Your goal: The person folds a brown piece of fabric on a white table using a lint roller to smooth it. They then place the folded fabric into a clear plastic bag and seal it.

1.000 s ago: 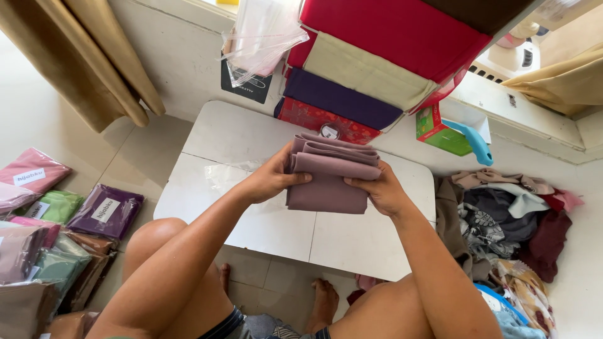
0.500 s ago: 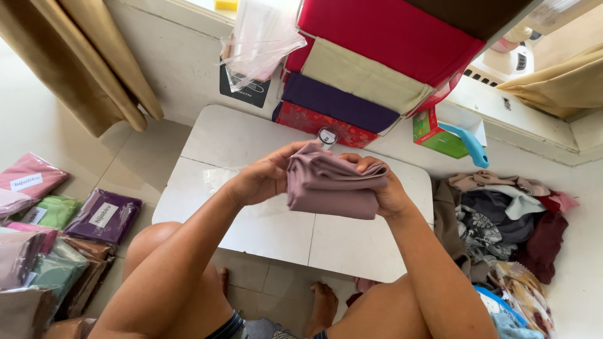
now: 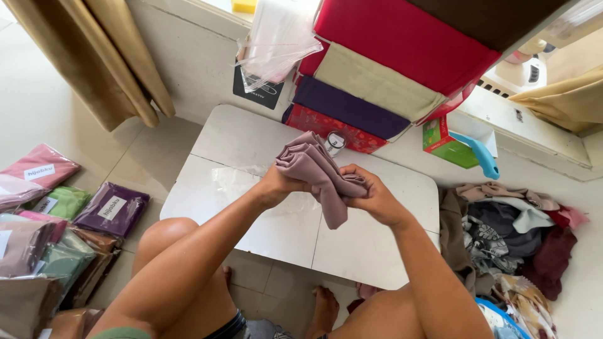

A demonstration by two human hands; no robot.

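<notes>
I hold a folded mauve cloth [image 3: 314, 169] in the air above a low white table [image 3: 245, 141]. My left hand [image 3: 274, 187] grips the cloth from the left side, fingers tucked under the folds. From the right, my right hand [image 3: 367, 194] clasps its lower part, with a loose corner hanging down between my hands. The folds of the cloth tilt up toward the far left. A clear plastic sleeve [image 3: 232, 182] lies flat on the table beneath my left forearm.
Stacked cushions in red [image 3: 402, 37], beige and purple lean at the table's far side. Bagged cloths in pink, green and purple [image 3: 113, 210] lie on the floor at left. A heap of fabric [image 3: 509, 232] sits at right; a green box [image 3: 446, 141] and a curtain [image 3: 94, 56] behind.
The cloth was held flat and level between both hands; now it is turned and bunched, tilted up to the left, with a corner hanging loose.
</notes>
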